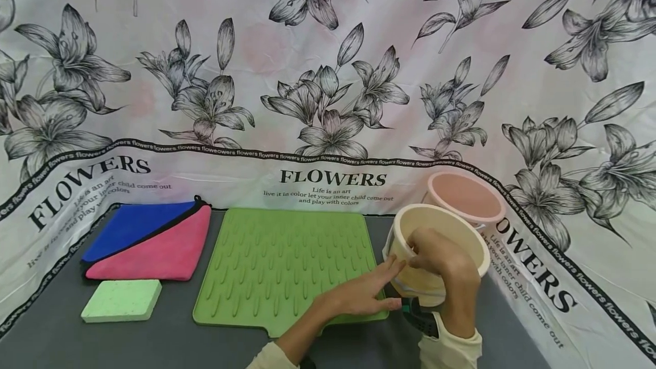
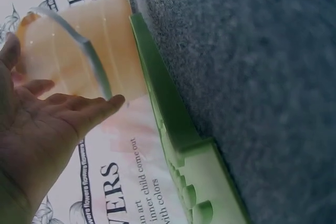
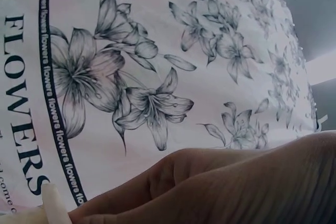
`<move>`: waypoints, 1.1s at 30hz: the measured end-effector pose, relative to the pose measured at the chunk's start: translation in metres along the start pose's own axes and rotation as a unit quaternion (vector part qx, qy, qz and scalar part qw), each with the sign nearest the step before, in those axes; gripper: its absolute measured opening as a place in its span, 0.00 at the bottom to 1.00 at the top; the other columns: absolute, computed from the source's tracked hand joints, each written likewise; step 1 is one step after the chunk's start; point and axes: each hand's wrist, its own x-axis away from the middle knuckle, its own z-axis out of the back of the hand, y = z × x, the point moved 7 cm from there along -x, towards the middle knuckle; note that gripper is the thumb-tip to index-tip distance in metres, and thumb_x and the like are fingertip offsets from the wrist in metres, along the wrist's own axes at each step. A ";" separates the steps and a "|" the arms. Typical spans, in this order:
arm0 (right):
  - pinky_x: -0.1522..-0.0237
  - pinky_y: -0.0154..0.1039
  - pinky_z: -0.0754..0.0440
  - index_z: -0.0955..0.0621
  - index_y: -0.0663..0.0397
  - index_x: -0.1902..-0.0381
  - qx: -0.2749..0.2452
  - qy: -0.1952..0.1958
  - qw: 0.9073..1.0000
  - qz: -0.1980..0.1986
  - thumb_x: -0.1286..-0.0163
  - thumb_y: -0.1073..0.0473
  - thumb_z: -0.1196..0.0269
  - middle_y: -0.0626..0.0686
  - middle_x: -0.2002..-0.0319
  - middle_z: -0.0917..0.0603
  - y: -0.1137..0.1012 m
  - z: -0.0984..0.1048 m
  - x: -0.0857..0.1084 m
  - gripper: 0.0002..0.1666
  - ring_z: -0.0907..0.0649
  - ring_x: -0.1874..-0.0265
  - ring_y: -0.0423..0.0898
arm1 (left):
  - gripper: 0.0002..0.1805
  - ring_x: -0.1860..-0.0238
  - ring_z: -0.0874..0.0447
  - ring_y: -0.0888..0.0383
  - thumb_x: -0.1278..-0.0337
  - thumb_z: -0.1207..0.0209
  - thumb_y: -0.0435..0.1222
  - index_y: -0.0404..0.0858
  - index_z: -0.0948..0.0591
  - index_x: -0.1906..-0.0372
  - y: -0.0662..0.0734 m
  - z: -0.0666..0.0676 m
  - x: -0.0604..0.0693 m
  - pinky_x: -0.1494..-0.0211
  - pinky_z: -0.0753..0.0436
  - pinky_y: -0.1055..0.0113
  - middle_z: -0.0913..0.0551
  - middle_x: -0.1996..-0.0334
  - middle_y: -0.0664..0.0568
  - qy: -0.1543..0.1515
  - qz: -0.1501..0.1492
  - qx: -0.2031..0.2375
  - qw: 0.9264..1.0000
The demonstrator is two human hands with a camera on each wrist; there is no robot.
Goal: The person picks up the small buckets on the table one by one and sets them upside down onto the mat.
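A cream bucket (image 1: pixel 445 224) stands at the right end of the green ridged mat (image 1: pixel 287 261). My right hand (image 1: pixel 441 252) reaches over its near-left rim and grips it, some fingers hidden inside. The right wrist view catches the pale rim (image 3: pixel 55 205) at that hand's fingertips. Against the bucket's left side lies my left hand (image 1: pixel 361 295), fingers extended. From the left wrist camera, the palm of the left hand (image 2: pixel 47 124) faces the bucket wall (image 2: pixel 105 40), with a fingertip near the lower end of the thin pale handle (image 2: pixel 86 45).
Behind the cream bucket is a pink bucket (image 1: pixel 466 195). To the left lie a blue and pink zipped pouch (image 1: pixel 148 241) and a light green sponge (image 1: pixel 122 300). A flower-printed cloth (image 1: pixel 328 101) rises behind the grey table (image 1: pixel 169 343).
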 end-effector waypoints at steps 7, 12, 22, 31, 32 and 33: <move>0.76 0.30 0.46 0.32 0.47 0.84 0.075 0.099 0.991 0.053 0.51 0.73 0.34 0.39 0.83 0.44 -0.014 0.021 0.008 0.20 0.43 0.80 0.37 | 0.47 0.14 0.61 0.37 0.21 0.47 0.54 0.60 0.64 0.15 -0.002 0.009 0.004 0.16 0.38 0.42 0.66 0.13 0.51 0.016 0.015 -0.007 1.000; 0.76 0.30 0.43 0.32 0.47 0.80 0.068 0.147 0.985 0.065 0.45 0.72 0.35 0.40 0.82 0.42 -0.023 0.035 0.014 0.19 0.41 0.81 0.36 | 0.50 0.14 0.61 0.34 0.26 0.40 0.52 0.60 0.60 0.14 -0.003 0.028 0.008 0.17 0.47 0.30 0.62 0.13 0.55 0.066 0.010 -0.066 0.996; 0.75 0.47 0.15 0.13 0.60 0.44 0.101 0.360 0.912 0.171 0.37 0.70 0.28 0.58 0.62 0.07 -0.061 0.055 0.027 0.21 0.12 0.74 0.52 | 0.67 0.15 0.69 0.29 0.48 0.24 0.50 0.59 0.60 0.14 -0.002 0.061 0.021 0.21 0.52 0.22 0.65 0.13 0.59 0.186 0.037 -0.225 0.956; 0.58 0.51 0.16 0.11 0.62 0.47 0.016 0.545 0.794 0.268 0.26 0.64 0.36 0.62 0.58 0.07 -0.100 0.071 0.041 0.14 0.11 0.64 0.60 | 0.70 0.14 0.62 0.35 0.57 0.21 0.44 0.63 0.57 0.15 0.019 0.101 0.054 0.16 0.52 0.30 0.62 0.13 0.62 0.469 -0.063 -0.274 0.837; 0.57 0.51 0.18 0.10 0.61 0.48 0.011 0.557 0.781 0.283 0.25 0.62 0.37 0.62 0.57 0.07 -0.106 0.071 0.043 0.14 0.12 0.64 0.60 | 0.69 0.13 0.61 0.37 0.56 0.22 0.42 0.63 0.56 0.15 0.021 0.104 0.058 0.15 0.51 0.33 0.61 0.13 0.63 0.496 -0.077 -0.273 0.821; 0.57 0.52 0.20 0.10 0.61 0.49 0.013 0.570 0.766 0.298 0.25 0.61 0.37 0.62 0.58 0.07 -0.112 0.071 0.044 0.14 0.12 0.64 0.60 | 0.67 0.13 0.59 0.38 0.56 0.23 0.42 0.62 0.54 0.15 0.022 0.107 0.063 0.14 0.49 0.35 0.60 0.13 0.62 0.521 -0.092 -0.277 0.802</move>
